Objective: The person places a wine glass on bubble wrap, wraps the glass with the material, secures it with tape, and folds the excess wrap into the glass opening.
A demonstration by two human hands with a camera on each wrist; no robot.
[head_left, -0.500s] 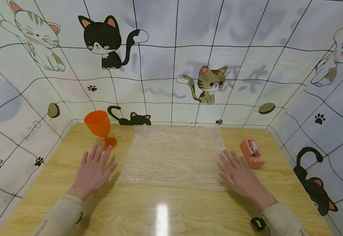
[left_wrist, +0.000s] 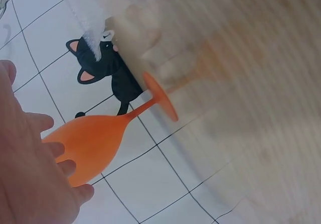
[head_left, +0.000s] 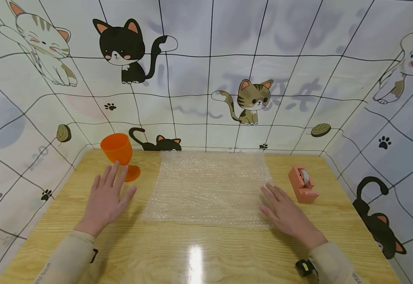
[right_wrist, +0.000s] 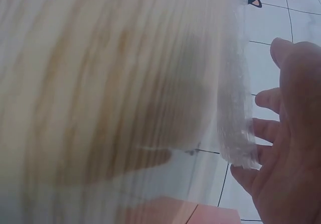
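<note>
An orange goblet (head_left: 116,148) stands upright at the back left of the table. Just in front of it is my left hand (head_left: 104,199), fingers spread and holding nothing; in the left wrist view the goblet's bowl (left_wrist: 98,143) shows past the fingertips. A clear sheet of bubble wrap (head_left: 208,187) lies flat in the middle. My right hand (head_left: 289,217) is at the sheet's right edge with its fingers extended and grips nothing. Whether its fingertips touch the sheet, I cannot tell. To the right of the sheet stands a pink tape dispenser (head_left: 303,185) with a roll of tape.
The wooden table (head_left: 156,252) reaches back to a white cloth backdrop (head_left: 192,79) printed with cats and grid lines, which also rises on the left and right sides. A small dark device (head_left: 305,268) sits at my right cuff.
My left hand has moved slightly left and forward, toward the goblet. My right hand has shifted a little left at the sheet's edge. The goblet, bubble wrap and tape dispenser have stayed in place.
</note>
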